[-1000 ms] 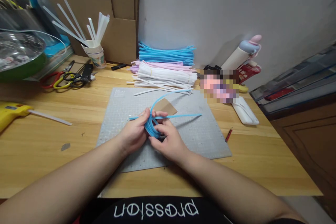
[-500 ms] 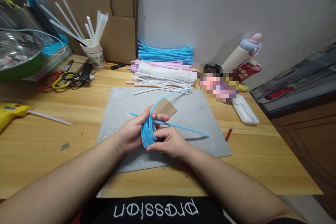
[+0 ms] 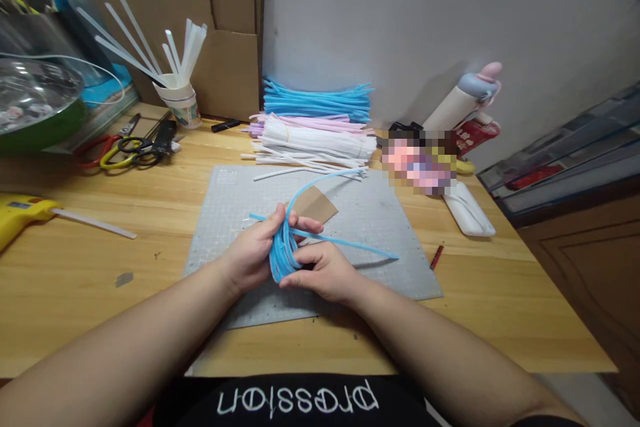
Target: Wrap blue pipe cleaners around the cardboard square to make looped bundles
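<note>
A looped bundle of blue pipe cleaners (image 3: 283,255) is held between my two hands above the grey cutting mat (image 3: 225,213). My left hand (image 3: 255,247) grips its upper left side, with the thumb on top. The thumb and fingers of my right hand (image 3: 323,270) pinch its lower right side. One loose blue end curves up and away, another stretches out to the right, and a short one pokes out at the left. Behind the fingers, a piece of brown cardboard (image 3: 316,203) lies on the mat. The inner fingertips are partly hidden.
Bundles of blue (image 3: 317,101) and white pipe cleaners (image 3: 315,137) lie against the wall. Scissors (image 3: 120,150), a cup of white sticks (image 3: 180,103) and a yellow glue gun (image 3: 23,213) are on the left. A bottle (image 3: 457,100) and a white pouch (image 3: 469,209) are on the right.
</note>
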Tool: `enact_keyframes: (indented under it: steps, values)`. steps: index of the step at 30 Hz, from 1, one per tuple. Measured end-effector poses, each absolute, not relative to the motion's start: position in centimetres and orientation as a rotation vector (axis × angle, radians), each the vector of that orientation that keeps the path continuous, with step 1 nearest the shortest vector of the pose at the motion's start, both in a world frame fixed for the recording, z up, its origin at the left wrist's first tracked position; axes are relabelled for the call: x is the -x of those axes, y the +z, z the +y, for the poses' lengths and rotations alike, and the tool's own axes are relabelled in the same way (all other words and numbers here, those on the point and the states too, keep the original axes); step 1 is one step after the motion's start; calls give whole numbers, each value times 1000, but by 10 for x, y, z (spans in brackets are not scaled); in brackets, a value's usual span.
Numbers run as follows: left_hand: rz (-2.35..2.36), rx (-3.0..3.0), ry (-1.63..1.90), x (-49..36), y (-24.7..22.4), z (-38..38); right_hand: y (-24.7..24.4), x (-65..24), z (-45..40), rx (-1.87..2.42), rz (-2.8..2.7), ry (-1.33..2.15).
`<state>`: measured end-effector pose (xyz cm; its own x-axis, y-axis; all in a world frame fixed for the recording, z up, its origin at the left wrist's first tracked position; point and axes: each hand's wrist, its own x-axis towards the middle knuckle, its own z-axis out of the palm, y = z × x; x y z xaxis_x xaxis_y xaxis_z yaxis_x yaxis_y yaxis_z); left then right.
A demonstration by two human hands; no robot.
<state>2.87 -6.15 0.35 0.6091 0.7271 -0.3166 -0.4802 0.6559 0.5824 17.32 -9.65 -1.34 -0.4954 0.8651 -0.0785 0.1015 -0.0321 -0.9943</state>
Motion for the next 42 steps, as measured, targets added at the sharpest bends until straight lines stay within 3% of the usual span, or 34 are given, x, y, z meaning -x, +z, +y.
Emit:
enact_keyframes:
  steps: [12, 19, 28, 36, 42]
  values:
    - [810, -895, 836, -27, -6, -64, -15, -183, -90, 1130, -1482, 1442]
    - [826, -943, 671, -17, -3, -53, -20, -191, -89, 1204, -1524, 1389]
    - [994, -1138, 598, -20, 4, -57, -20, -196, -90, 1389, -1745, 1079]
    - [1158, -1363, 611, -20, -1, -56, -21, -196, -87, 1354, -1618, 1184]
    - [1027, -1139, 624, -22, -2, -55, -24, -195, -85, 1207, -1529, 1321]
